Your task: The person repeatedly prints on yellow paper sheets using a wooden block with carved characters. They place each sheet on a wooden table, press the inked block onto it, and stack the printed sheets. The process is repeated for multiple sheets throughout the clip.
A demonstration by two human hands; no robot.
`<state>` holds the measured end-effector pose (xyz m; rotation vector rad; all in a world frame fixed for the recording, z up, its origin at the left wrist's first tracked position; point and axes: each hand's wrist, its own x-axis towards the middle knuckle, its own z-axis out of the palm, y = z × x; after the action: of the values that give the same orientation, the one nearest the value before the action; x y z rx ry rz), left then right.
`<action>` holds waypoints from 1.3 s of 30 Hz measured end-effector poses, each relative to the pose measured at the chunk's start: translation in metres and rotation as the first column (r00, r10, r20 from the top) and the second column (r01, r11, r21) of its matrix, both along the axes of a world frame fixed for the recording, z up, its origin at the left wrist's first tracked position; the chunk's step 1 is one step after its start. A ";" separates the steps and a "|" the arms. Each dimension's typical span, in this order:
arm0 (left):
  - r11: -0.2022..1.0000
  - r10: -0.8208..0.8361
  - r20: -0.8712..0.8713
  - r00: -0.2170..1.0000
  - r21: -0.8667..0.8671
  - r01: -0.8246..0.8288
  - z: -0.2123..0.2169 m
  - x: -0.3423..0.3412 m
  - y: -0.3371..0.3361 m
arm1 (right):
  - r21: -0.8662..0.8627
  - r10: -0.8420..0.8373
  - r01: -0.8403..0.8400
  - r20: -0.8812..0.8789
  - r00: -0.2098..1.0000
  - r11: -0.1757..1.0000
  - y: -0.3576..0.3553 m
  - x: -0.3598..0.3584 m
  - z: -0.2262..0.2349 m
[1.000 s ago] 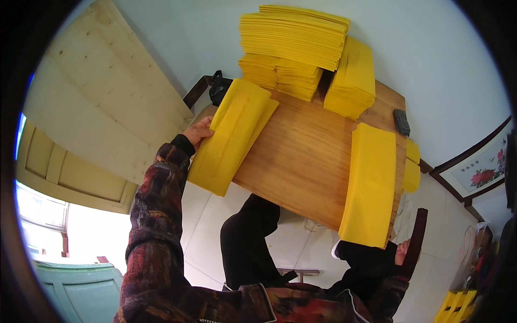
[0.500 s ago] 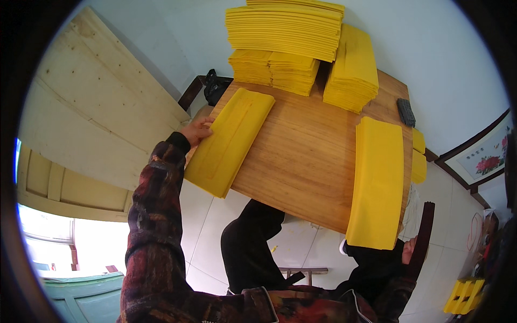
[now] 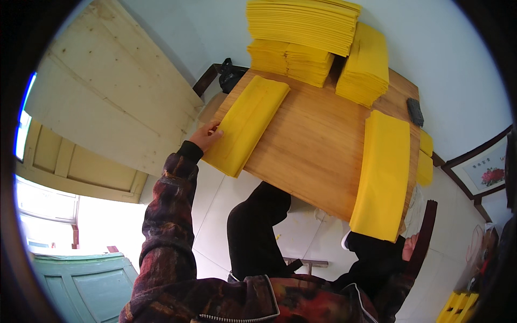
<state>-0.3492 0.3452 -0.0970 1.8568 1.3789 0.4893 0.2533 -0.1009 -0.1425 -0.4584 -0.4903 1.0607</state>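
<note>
A long folded stack of yellow sheets (image 3: 250,121) lies slantwise at the table's left side, its near end jutting past the edge. My left hand (image 3: 206,135) is at this stack's left edge, fingers curled and closed on it. Another long yellow stack (image 3: 381,175) lies along the right side of the wooden table (image 3: 312,142), apart from both hands. Low at the right, below the table's near corner, my right hand (image 3: 410,246) rests beside my dark-trousered leg. A dark strip partly covers it, and its fingers are mostly hidden.
Tall piles of yellow sheets (image 3: 301,27) stand at the table's back, with another pile (image 3: 363,64) to their right. A dark grey block (image 3: 414,111) sits near the right edge. A wooden board (image 3: 118,81) leans at the left, near a black bag (image 3: 231,75).
My view has shifted, so the table appears farther right and higher. My left hand has slid nearer to me along the left stack's edge. My right hand stays low by my leg.
</note>
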 end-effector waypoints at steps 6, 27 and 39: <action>0.999 -0.041 -0.092 0.995 0.017 0.043 0.007 0.038 -0.019 | 0.037 0.045 -0.044 -0.020 0.999 0.998 0.008 -0.007 0.003; 0.820 0.571 0.537 0.621 -0.412 -0.397 -0.033 0.092 -0.141 | 0.131 0.103 -0.090 -0.089 0.991 0.987 0.018 -0.004 -0.003; 0.755 0.653 0.599 0.463 -0.467 -0.460 -0.045 0.130 -0.169 | 0.174 0.130 -0.116 -0.069 0.989 0.978 0.008 0.000 -0.002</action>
<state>-0.2194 0.1759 -0.1419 0.7441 1.3360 1.2079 0.2533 -0.0925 -0.1447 -0.2356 -0.5381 1.1415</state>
